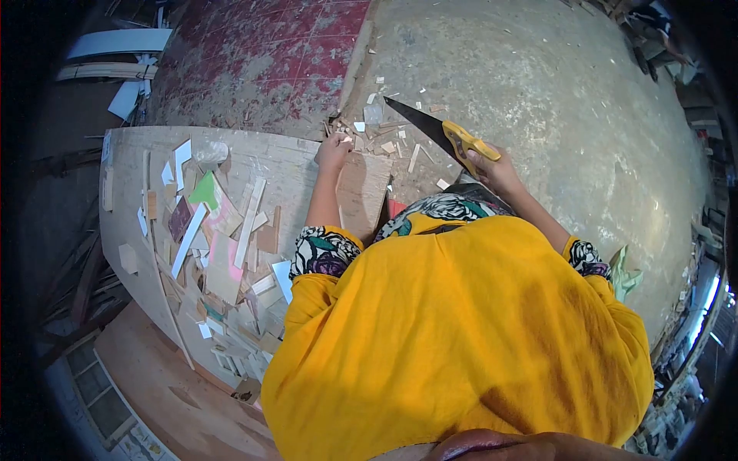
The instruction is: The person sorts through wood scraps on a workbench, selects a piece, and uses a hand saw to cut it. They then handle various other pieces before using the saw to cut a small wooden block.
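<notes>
My right hand [493,170] is wrapped round the yellow handle of a handsaw [453,138]. The saw's dark blade points up and to the left over the concrete floor, apart from the board. At the far edge of a large plywood board [261,142], my left hand [334,152] is closed, its fingers curled at the board's corner. A small pale bit shows by its fingertips, but what it grips is partly hidden. A brown wooden panel [363,188] lies beside my left forearm.
Wood and white offcuts [223,261] cover the board's left part, with a clear roll [211,152] among them. Small scraps [388,146] litter the floor beyond the board. A red tiled patch [269,61] adjoins the concrete floor [569,138]. Green cloth [626,274] lies at right.
</notes>
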Available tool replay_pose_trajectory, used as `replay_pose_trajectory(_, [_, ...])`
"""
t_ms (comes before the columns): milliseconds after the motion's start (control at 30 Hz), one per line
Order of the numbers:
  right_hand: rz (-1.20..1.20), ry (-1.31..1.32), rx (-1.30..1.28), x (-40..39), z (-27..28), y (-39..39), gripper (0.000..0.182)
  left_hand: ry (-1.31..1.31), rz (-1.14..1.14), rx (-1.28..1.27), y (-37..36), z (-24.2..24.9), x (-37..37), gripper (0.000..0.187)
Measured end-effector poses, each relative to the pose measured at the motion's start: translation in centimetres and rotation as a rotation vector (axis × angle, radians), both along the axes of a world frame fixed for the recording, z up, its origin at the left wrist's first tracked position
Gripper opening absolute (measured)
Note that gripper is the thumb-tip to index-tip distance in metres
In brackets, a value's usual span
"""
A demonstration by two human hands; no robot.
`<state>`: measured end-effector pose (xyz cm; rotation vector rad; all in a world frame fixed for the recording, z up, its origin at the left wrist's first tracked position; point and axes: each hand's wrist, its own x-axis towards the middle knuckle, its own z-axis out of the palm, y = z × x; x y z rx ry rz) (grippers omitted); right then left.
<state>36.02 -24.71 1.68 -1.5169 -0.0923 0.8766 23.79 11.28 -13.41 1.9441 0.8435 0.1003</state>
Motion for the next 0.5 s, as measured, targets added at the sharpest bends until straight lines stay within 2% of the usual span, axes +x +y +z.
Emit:
replay_pose_trajectory(67, [-0.007,-0.019,0.004,-0.3,0.5,0.2,0.024,-0.126,-0.012,-0.157,0.0,0.3,-0.2,0.014])
replay_pose_trajectory(100, [-0.008,-0.019,0.005,-0.3,0.4,0.2,0.024,-0.126,-0.014,-0.156,-0.1,0.5,-0.3,0.014])
replay_pose_trajectory(167, [0.026,-0.031,0.004,-0.3,0.0,0.0,0.025,-0.062,-0.034,-0.026,-0.5,0.9,-0.4,0.010])
replay_pose_trajectory(300, [0.042,-0.014,0.011,-0.6,0.0,0.3,0.025,-0.106,-0.052,0.088,-1.6,1.9,-0.6,0.011])
replay_pose_trajectory(367, [0.072,-0.051,0.002,-0.7,-0.5,0.3,0.024,-0.015,-0.028,0.283,-2.5,3.5,-0.4,0.014])
replay_pose_trajectory(500, [0.091,-0.091,-0.023,-1.2,-0.4,0.3,0.024,-0.004,-0.086,0.406,-4.1,6.0,-0.6,0.020])
